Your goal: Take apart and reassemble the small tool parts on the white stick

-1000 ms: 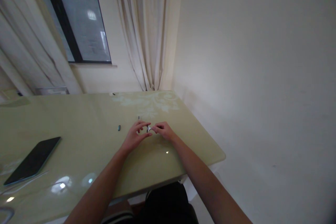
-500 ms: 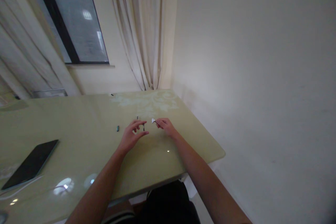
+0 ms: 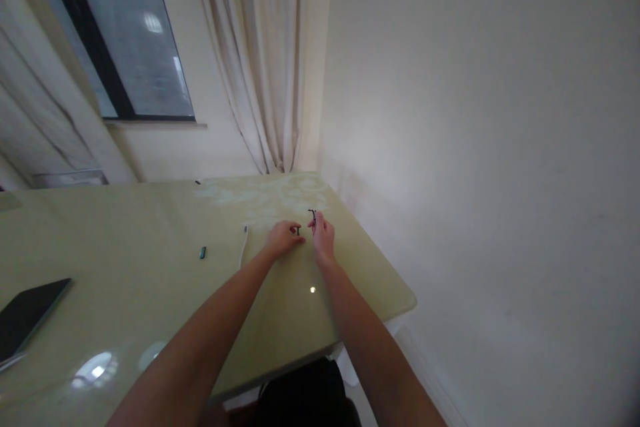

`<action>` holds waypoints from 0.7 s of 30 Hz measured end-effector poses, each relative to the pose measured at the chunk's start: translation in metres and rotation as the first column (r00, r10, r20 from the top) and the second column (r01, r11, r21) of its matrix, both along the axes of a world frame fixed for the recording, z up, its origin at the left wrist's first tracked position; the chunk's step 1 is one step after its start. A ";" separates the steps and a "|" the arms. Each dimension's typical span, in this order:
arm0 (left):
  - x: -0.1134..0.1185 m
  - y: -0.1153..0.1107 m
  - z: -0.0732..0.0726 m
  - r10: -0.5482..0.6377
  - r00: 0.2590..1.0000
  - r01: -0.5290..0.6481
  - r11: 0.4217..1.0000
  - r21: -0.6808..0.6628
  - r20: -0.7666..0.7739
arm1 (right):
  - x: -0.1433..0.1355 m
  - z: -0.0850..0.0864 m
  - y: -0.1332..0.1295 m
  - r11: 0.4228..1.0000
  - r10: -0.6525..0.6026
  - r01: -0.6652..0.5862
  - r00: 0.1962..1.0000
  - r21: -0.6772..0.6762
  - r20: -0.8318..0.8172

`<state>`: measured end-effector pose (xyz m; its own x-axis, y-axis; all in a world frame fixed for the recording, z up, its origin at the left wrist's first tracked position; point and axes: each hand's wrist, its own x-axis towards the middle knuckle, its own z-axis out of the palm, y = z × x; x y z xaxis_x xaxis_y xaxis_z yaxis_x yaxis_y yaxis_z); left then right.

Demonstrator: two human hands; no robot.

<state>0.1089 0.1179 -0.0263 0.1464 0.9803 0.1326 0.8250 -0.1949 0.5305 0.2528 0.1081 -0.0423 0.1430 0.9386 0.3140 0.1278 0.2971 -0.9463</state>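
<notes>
My left hand [image 3: 285, 238] reaches over the right part of the table, a small dark strip-like piece [image 3: 298, 231] pinched between thumb and fingertips. Close beside it on the right, my right hand [image 3: 324, 235] is closed around a thin dark object with a forked top [image 3: 313, 214]; its exact kind is too small to make out. The two held pieces are apart, with a narrow gap between the hands. Left of my left hand lies a thin white strand with a dark tip [image 3: 245, 229], partly hidden by my forearm. A small dark oblong piece [image 3: 203, 253] rests farther left.
The glossy pale-green table [image 3: 165, 227] has its rounded corner on the right, alongside a bare wall [image 3: 450, 147]. A dark flat tablet-like device [image 3: 33, 317] lies at the left. Near the far edge is a tiny dark item [image 3: 198, 181]. Curtains [image 3: 260, 60] hang behind.
My left hand has moved right, nearer my right hand. My right hand has turned upward, so its piece shows a dark forked top instead of a pale end. The view has shifted slightly right.
</notes>
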 end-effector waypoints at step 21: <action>-0.215 -0.072 -0.019 0.449 0.892 -0.430 0.878 0.211 -0.053 | -0.028 0.004 -0.023 0.984 -0.112 0.078 0.971 0.162 0.211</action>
